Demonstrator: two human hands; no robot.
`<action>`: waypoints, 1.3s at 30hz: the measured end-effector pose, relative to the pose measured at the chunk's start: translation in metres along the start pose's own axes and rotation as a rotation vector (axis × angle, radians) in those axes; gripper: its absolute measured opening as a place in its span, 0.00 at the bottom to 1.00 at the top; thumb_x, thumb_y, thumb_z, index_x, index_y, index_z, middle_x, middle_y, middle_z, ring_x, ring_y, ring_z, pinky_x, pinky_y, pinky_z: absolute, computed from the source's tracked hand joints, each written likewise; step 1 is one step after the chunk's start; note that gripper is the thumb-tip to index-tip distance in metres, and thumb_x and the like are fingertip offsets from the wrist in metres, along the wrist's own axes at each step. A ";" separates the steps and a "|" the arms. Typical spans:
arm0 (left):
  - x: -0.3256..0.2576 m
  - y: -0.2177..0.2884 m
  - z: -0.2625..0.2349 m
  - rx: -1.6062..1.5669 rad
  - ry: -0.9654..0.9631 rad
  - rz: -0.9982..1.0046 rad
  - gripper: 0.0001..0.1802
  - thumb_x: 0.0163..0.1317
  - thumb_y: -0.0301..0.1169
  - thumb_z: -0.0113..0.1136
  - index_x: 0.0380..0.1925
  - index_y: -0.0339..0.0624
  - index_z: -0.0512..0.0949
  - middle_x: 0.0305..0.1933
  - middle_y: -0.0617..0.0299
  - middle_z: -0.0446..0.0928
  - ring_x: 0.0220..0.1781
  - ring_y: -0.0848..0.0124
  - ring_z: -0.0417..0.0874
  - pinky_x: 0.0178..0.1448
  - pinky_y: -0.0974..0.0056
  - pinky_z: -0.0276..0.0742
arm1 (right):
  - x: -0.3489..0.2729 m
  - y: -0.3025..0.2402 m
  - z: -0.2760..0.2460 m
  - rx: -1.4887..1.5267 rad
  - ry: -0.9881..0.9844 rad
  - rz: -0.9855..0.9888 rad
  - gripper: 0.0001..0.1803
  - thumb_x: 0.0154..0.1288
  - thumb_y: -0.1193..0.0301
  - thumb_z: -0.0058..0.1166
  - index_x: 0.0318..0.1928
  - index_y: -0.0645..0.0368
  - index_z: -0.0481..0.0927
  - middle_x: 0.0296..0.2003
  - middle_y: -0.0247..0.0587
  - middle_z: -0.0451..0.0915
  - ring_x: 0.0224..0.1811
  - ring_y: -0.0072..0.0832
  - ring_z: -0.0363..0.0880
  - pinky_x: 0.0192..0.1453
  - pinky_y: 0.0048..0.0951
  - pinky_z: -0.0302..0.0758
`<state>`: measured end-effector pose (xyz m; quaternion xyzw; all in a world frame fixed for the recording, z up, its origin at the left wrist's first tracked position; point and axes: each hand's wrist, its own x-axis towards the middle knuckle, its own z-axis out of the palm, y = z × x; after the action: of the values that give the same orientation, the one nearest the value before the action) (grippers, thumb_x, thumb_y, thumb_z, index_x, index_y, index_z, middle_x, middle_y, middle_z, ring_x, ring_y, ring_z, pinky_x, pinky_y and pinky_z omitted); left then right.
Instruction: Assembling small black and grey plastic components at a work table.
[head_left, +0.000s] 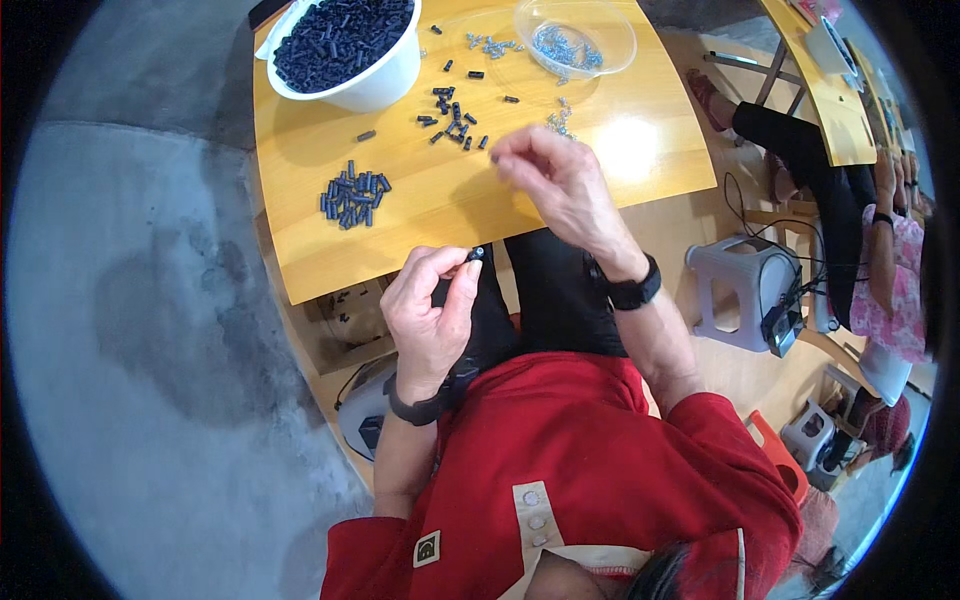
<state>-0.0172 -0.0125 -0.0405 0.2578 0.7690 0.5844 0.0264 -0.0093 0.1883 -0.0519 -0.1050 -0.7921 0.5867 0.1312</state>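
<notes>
Head view: left hand (430, 305) pinching small black cylinder (476, 254) upright, end exposed; right hand (560, 180) fingertips closed above counter (300, 160), contents indiscernible.

bright, even daylight, soft shadows only. one blown-out glare patch on the wooden table (640, 150) top, right of centre. heavy fisheye: table edges bow, black vignette in all corners. right hand (560, 180) slightly motion-blurred, periphery soft.
</notes>
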 end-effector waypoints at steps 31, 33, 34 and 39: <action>-0.006 0.031 0.012 0.149 -0.041 0.251 0.07 0.55 0.16 0.65 0.34 0.35 0.81 0.29 0.59 0.78 0.28 0.73 0.77 0.33 0.70 0.72 | -0.083 -0.021 -0.007 1.047 -0.131 0.326 0.09 0.69 0.69 0.59 0.40 0.64 0.80 0.28 0.38 0.82 0.25 0.20 0.80 0.28 0.22 0.80; -0.005 0.032 0.011 0.174 -0.041 0.255 0.07 0.55 0.16 0.65 0.34 0.35 0.81 0.29 0.59 0.78 0.28 0.72 0.78 0.33 0.69 0.72 | -0.082 -0.022 -0.007 1.008 -0.125 0.326 0.09 0.69 0.69 0.59 0.39 0.64 0.80 0.28 0.37 0.82 0.25 0.20 0.80 0.28 0.22 0.80; -0.005 0.032 0.010 0.198 -0.041 0.260 0.07 0.55 0.17 0.65 0.34 0.35 0.81 0.29 0.59 0.78 0.28 0.72 0.78 0.33 0.69 0.72 | -0.082 -0.023 -0.007 0.973 -0.112 0.325 0.09 0.69 0.69 0.59 0.39 0.64 0.80 0.27 0.37 0.82 0.25 0.19 0.80 0.28 0.21 0.79; -0.003 0.032 0.009 0.257 -0.043 0.305 0.07 0.54 0.18 0.66 0.34 0.36 0.80 0.29 0.56 0.78 0.27 0.67 0.79 0.32 0.67 0.73 | -0.081 -0.027 -0.008 0.868 -0.093 0.304 0.09 0.68 0.69 0.60 0.37 0.64 0.80 0.27 0.36 0.81 0.25 0.18 0.79 0.28 0.20 0.79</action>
<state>0.0000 0.0000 -0.0149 0.3849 0.7886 0.4730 -0.0792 0.0699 0.1618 -0.0312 -0.1290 -0.4538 0.8808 0.0398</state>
